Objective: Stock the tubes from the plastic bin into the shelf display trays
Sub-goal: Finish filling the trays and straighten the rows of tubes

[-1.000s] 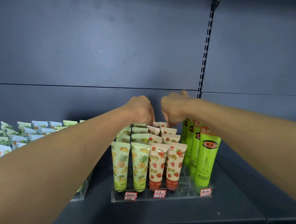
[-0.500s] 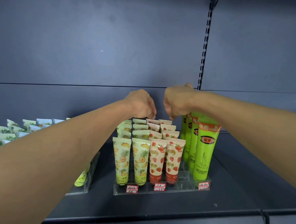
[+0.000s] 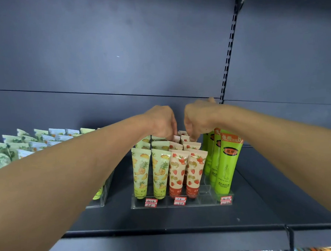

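Both our hands sit lower against the tray than half a second ago: in the earlier picture they hovered just clear of the back-row crimps, and now they are down among them at the centre of the frame. Our left hand [image 3: 161, 122] has its fingers curled onto the top of a strawberry tube [image 3: 176, 138] in the rear rows, apparently pinching its crimped end. Our right hand [image 3: 197, 118] curls its fingers down just beside it onto the neighbouring strawberry crimps, though we cannot tell whether it truly grips one or only steadies the row.

We judge that a tube is being seated into the back of the clear display tray [image 3: 181, 204], which stands on the dark shelf [image 3: 185, 218] at lower centre. Its front rows hold pineapple tubes [image 3: 141, 169] on the left and strawberry tubes on the right, upright and touching. Tall green tubes [image 3: 227, 160] stand in the tray's right lane, under our right wrist.

A second tray of pale tubes [image 3: 27, 140] fills the left edge of the frame. We see no plastic bin in this view, so the remaining stock is out of sight. Pushing down too hard could tip the packed rows forward.
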`<state>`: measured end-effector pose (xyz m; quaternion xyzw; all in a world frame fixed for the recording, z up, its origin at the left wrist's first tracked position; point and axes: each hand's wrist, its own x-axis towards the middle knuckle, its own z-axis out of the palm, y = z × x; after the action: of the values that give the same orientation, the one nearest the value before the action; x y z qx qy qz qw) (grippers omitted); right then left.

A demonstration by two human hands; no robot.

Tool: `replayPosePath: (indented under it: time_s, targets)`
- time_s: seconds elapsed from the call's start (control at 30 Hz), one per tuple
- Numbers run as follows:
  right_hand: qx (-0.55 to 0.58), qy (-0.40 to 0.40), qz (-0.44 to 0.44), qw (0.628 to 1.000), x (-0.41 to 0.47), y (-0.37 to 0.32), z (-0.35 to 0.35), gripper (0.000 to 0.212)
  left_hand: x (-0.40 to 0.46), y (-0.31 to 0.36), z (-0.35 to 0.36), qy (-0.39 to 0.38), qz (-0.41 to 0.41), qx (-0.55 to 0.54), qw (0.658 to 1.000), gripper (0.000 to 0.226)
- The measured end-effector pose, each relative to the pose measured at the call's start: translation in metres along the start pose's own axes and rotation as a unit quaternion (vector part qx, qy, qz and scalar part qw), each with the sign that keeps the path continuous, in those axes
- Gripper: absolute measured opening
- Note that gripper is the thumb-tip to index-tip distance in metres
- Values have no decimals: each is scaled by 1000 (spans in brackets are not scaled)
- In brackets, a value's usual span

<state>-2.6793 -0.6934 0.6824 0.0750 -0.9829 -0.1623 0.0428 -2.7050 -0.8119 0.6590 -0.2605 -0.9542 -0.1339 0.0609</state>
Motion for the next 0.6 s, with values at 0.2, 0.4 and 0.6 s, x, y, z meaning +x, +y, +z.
replayPosePath:
  time_s: [0.2,0.4,0.6]
  targets:
    - [-10,14,3,1000,10,-1,13,22,0,-1,4,4,-5,-14,1000,13]
    - [-5,37,-1,999,13,2,17,21,1,-4,6,9,5,-29,1000,10]
    - [-2,31,-1,1000,11,2,15,22,1,-2,6,6,0,-26,1000,11]
